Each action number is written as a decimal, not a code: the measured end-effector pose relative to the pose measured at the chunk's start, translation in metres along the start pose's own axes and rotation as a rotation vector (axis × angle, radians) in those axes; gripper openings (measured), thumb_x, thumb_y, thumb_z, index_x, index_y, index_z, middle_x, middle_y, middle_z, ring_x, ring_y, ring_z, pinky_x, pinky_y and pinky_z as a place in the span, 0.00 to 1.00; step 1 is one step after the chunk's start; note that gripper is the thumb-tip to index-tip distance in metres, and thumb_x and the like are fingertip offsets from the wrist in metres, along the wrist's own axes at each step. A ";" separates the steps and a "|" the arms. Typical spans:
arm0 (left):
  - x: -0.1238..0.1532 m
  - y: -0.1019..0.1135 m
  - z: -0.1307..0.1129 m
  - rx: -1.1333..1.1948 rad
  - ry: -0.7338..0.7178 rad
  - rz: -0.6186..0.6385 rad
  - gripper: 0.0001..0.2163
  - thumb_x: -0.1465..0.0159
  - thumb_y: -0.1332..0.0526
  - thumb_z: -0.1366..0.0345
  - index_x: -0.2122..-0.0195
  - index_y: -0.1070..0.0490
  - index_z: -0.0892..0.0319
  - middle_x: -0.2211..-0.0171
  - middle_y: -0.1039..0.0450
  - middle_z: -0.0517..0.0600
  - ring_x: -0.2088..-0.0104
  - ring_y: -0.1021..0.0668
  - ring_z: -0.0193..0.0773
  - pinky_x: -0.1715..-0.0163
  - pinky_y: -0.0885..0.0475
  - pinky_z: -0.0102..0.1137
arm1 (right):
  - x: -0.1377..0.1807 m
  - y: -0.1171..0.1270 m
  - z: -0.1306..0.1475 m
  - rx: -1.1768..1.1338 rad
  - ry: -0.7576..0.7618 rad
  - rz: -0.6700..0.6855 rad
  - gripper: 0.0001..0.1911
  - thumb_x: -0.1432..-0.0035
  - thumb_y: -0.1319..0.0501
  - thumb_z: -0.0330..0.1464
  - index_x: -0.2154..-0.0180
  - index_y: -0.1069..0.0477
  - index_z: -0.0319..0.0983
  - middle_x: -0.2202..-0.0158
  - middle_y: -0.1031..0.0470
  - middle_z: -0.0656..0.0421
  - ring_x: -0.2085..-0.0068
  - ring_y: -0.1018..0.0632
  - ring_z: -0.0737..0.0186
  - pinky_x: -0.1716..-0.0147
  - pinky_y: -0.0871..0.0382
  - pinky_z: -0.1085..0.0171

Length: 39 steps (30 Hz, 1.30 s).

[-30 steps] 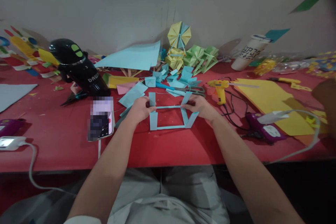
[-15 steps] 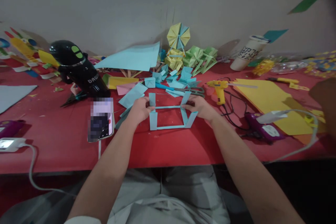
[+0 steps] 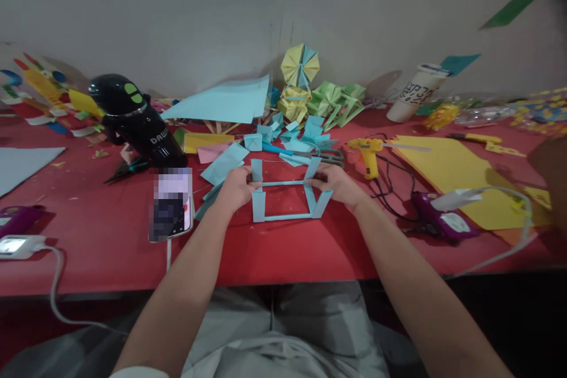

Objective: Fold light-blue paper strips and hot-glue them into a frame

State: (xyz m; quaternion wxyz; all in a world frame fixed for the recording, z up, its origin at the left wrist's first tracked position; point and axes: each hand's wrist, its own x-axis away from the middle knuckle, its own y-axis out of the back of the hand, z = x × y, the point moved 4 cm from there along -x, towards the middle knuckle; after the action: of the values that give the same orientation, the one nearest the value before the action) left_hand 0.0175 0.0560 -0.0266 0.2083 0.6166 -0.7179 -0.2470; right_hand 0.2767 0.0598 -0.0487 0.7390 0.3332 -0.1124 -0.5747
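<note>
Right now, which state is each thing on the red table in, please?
Left hand, pinching the blue paper frame at its far left corner.
Right hand, pinching its far right corner.
Blue paper frame, held by both hands.
Phone, screen lit, cable attached.
Glue gun, lying flat, untouched.

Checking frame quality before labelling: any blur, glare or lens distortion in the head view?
Head view: dim, even light, little glare; soft shadows on the wall; front edge of the table bows from the wide lens; top right corner goes dark; phone screen is pixelated; paper frame reads sharp enough.
</note>
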 end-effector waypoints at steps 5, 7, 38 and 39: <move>-0.001 0.000 0.005 0.010 -0.066 0.002 0.03 0.47 0.37 0.68 0.71 0.26 0.60 0.72 0.24 0.48 0.69 0.24 0.39 0.65 0.30 0.33 | 0.001 0.002 0.004 0.006 0.015 0.000 0.08 0.46 0.37 0.36 0.69 0.23 0.38 0.67 0.24 0.55 0.64 0.25 0.57 0.63 0.30 0.59; -0.002 0.001 0.007 0.005 -0.079 0.018 0.05 0.46 0.38 0.67 0.69 0.26 0.61 0.71 0.24 0.48 0.69 0.24 0.39 0.64 0.30 0.33 | 0.002 0.004 0.006 0.010 0.054 0.016 0.08 0.48 0.40 0.31 0.67 0.23 0.38 0.64 0.22 0.54 0.62 0.24 0.56 0.61 0.30 0.59; 0.002 0.011 0.002 0.064 -0.167 -0.169 0.11 0.49 0.47 0.77 0.69 0.28 0.61 0.72 0.27 0.47 0.68 0.26 0.37 0.66 0.32 0.30 | -0.163 -0.007 0.058 0.101 0.136 0.432 0.14 0.51 0.35 0.26 0.62 0.17 0.44 0.53 0.19 0.57 0.59 0.20 0.59 0.64 0.27 0.66; 0.002 0.012 0.002 0.073 -0.160 -0.176 0.11 0.49 0.47 0.77 0.70 0.27 0.61 0.72 0.27 0.47 0.68 0.26 0.37 0.65 0.32 0.30 | -0.170 -0.013 0.061 0.156 0.177 0.438 0.15 0.52 0.34 0.25 0.63 0.17 0.45 0.54 0.18 0.57 0.58 0.20 0.58 0.62 0.27 0.66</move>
State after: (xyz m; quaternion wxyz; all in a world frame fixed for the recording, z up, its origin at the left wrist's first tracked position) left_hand 0.0071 0.0560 -0.0211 0.1052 0.6628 -0.6836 -0.2868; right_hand 0.1796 0.1930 0.0260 0.8248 0.4061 -0.1609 -0.3590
